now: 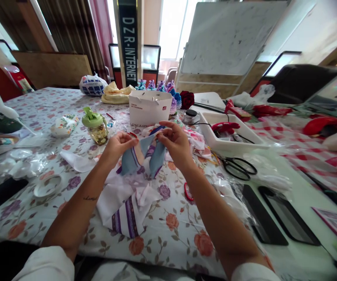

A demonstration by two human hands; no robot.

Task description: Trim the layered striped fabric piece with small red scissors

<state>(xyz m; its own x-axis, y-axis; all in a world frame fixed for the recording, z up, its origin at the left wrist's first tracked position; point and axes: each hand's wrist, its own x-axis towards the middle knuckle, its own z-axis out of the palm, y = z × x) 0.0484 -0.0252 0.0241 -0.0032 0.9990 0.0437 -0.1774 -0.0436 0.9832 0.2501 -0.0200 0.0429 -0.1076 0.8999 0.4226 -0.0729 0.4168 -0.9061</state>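
Observation:
Between my two hands hangs a piece of blue fabric (130, 160) with purple trim, held up above the table. My left hand (118, 145) pinches its upper left edge, thumb against fingers. With thumb and forefinger, my right hand (174, 139) grips the upper right part; the exact pinch point is partly hidden. Below the hands, a white cloth (112, 203) with purple patterned stripes lies crumpled on the flowered tablecloth (171, 242). A small red-handled item (188, 192) rests near my right forearm.
A white box (150, 107) stands behind the hands. To its left is a green-lidded bottle (95, 127). At right are a white tray (212, 138) with tools, black scissors (238, 168) and black trays (288, 214). A tape roll (48, 185) lies left.

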